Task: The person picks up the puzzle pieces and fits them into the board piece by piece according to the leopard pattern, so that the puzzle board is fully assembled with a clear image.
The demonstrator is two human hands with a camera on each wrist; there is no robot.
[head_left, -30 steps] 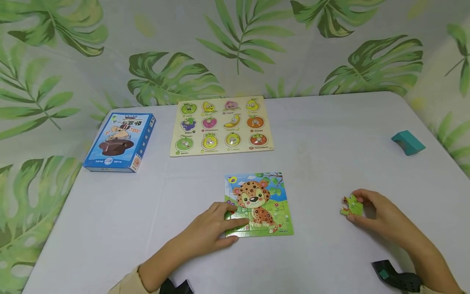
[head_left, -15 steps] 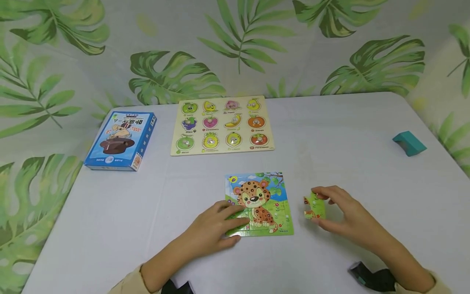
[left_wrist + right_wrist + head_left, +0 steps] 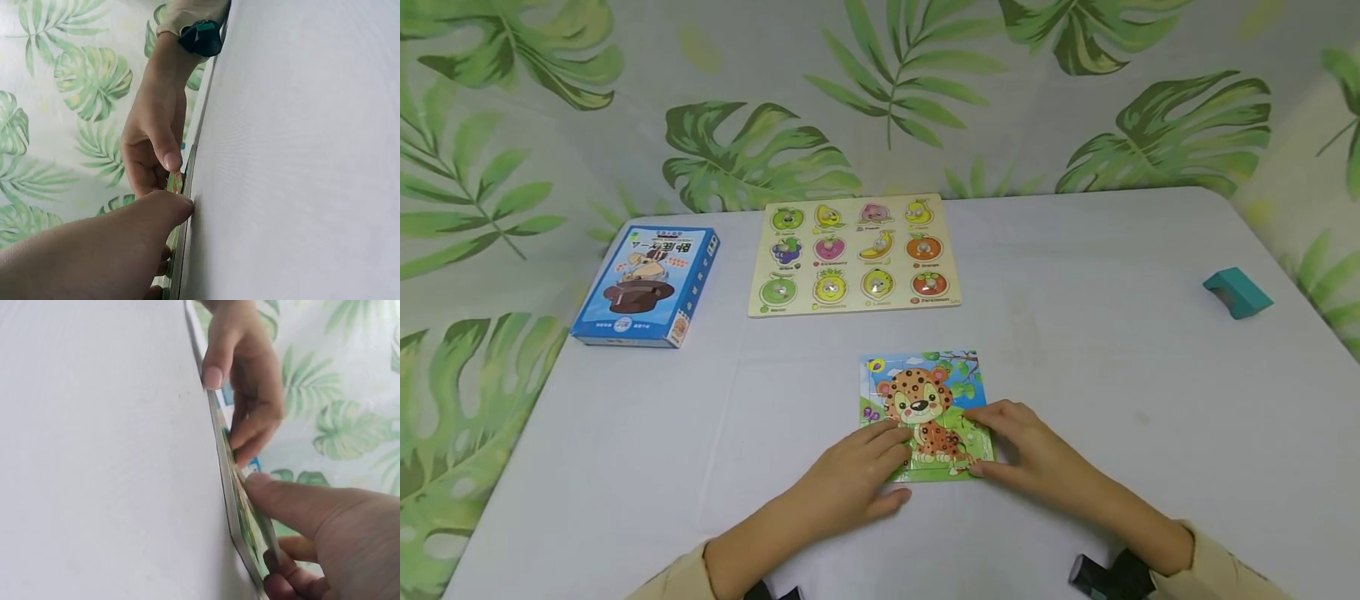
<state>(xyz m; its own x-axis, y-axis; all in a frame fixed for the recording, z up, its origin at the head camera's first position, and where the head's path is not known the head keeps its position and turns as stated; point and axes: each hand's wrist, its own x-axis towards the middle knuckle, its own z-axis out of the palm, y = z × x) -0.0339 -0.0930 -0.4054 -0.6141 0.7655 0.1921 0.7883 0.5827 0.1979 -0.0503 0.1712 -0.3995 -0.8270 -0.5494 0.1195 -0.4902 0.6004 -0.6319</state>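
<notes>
A square jigsaw puzzle (image 3: 917, 392) with a spotted leopard cub lies flat on the white cloth in the head view. My left hand (image 3: 857, 473) rests on its lower left part, fingers lying across the picture and the thumb by the front edge. From the right, my right hand (image 3: 1033, 442) pinches a green puzzle piece (image 3: 267, 531) between thumb and fingers. In the right wrist view that piece is tilted just above the board's right part. Whether its lower edge touches the board, I cannot tell. Both hands hide portions of the picture.
Behind the puzzle lies a wooden fruit peg board (image 3: 853, 258). A blue game box (image 3: 643, 287) is at the back left, and a teal arch-shaped block (image 3: 1238, 292) sits at the far right. Leaf-patterned cloth (image 3: 760, 158) hangs behind the table.
My right hand has carried the puzzle piece leftward from the open cloth to over the puzzle's right part. My left hand has shifted slightly to the right on the puzzle.
</notes>
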